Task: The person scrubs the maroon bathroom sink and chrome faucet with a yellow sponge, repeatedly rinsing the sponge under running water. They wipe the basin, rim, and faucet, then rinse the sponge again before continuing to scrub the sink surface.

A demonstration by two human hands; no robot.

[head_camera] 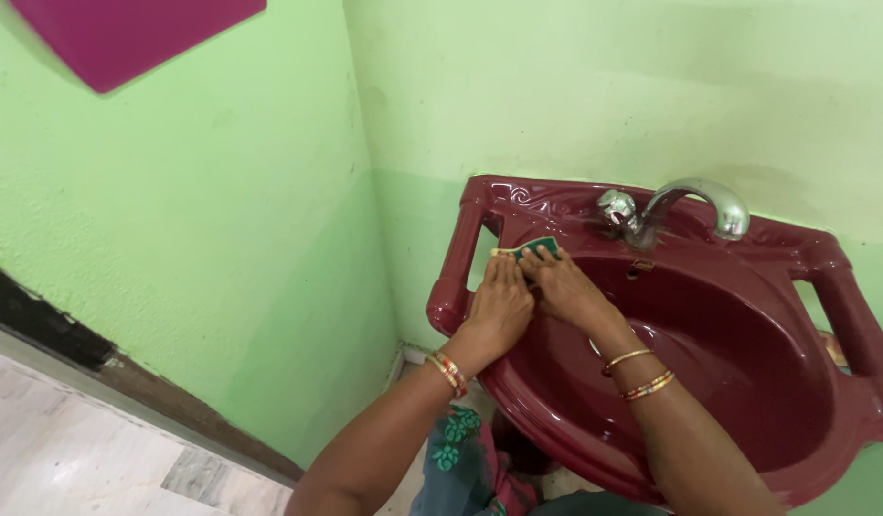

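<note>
Maroon sink (823, 315) on green wall. Green sponge (535, 247) on rim, left of chrome tap (685, 205). Left hand (500, 308) flat, fingers together, steadying on rim. Right hand (563, 287) pressing sponge down under fingertips, likely for scrubbing pressure.

Bare forearms and bangles: the left hand (500, 304) wears a tight stack of thin bracelets at the wrist in gold, red and green, while the right hand (565, 287) carries one slim gold bangle set apart from a paired band of gold and red further up the arm. No sleeves reach the forearms; below them shows dark grey-teal cloth printed with green leaf shapes, edged in pink
</note>
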